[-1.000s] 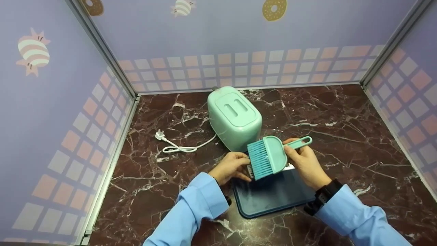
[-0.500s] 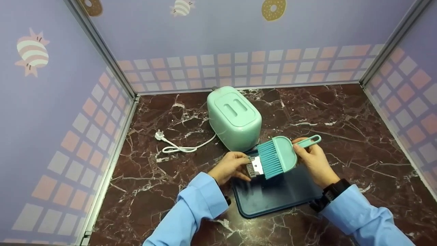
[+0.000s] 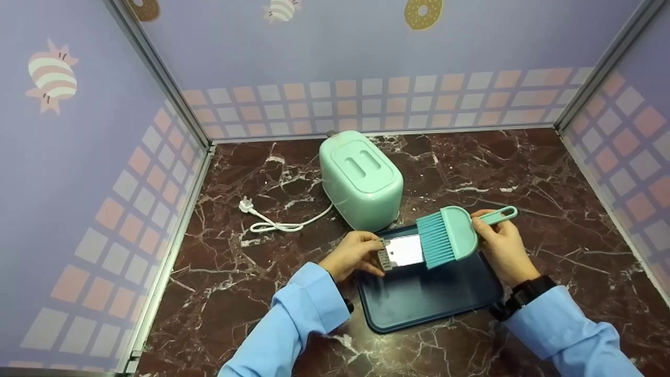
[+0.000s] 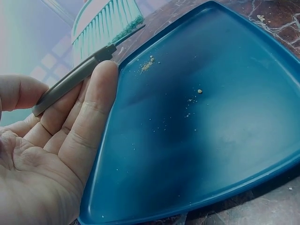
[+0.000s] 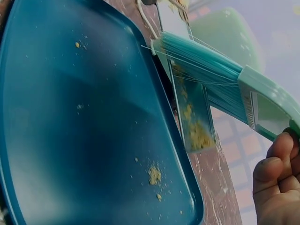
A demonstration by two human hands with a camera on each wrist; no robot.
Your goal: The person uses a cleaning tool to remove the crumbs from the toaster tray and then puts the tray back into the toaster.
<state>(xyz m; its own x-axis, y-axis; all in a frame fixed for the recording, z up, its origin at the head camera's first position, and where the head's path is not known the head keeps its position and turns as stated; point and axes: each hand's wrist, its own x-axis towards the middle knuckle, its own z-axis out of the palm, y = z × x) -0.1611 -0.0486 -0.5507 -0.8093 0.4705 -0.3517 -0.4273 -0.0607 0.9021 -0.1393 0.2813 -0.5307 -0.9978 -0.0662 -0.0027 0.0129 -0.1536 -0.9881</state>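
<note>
My left hand (image 3: 352, 256) pinches the grey end of a shiny metal crumb tray (image 3: 405, 251), thumb on one face and fingers on the other in the left wrist view. The crumb tray is held above the far part of a dark blue tray (image 3: 434, 301). By its handle, my right hand (image 3: 503, 251) holds a mint-green brush (image 3: 460, 233). The brush's blue bristles lie over the crumb tray's right end. In the right wrist view, yellowish crumbs (image 5: 200, 136) gather on the crumb tray near its end. More crumbs (image 4: 148, 64) are scattered on the blue tray.
A mint-green toaster (image 3: 361, 178) stands just behind the blue tray. Its white cord (image 3: 277, 226) lies on the marbled tabletop (image 3: 230, 293) to the left, ending in a plug (image 3: 245, 205). Patterned panels enclose the back and both sides.
My right hand has drawn the brush rightward along the crumb tray, uncovering its shiny surface. My left hand has stayed in place with its grip on the crumb tray.
</note>
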